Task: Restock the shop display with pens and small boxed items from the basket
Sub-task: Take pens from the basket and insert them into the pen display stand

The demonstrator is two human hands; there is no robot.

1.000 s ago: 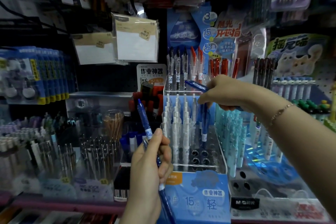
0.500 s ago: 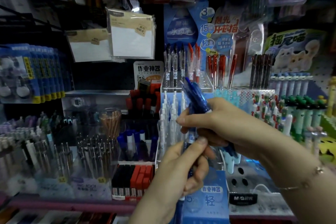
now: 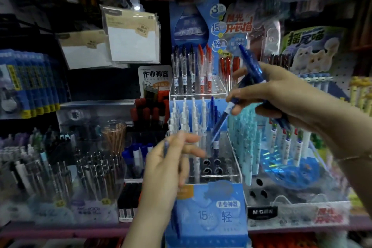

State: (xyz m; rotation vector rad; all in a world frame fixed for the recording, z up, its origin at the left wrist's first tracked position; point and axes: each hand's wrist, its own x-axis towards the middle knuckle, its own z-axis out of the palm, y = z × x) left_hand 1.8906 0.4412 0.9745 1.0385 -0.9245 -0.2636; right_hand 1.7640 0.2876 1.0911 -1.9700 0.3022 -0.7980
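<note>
So, left to right: the left hand (image 3: 167,167) pinches one blue pen (image 3: 177,221) upright-ish, kept low near the front of the stand (image 3: 209,203), probably as the next refill. The right hand (image 3: 281,94) grips a bundle of blue pens (image 3: 251,66) and pinches a single pen (image 3: 222,119) between thumb and forefinger. That pen slants down-left, tip aimed at the open holes (image 3: 211,165), likely so it drops straight into a slot.

A pink-edged shelf (image 3: 60,232) carries clear pen stands side by side: a blue-fronted stand (image 3: 209,213), a pen rack (image 3: 298,210), and pen cups (image 3: 60,175).
</note>
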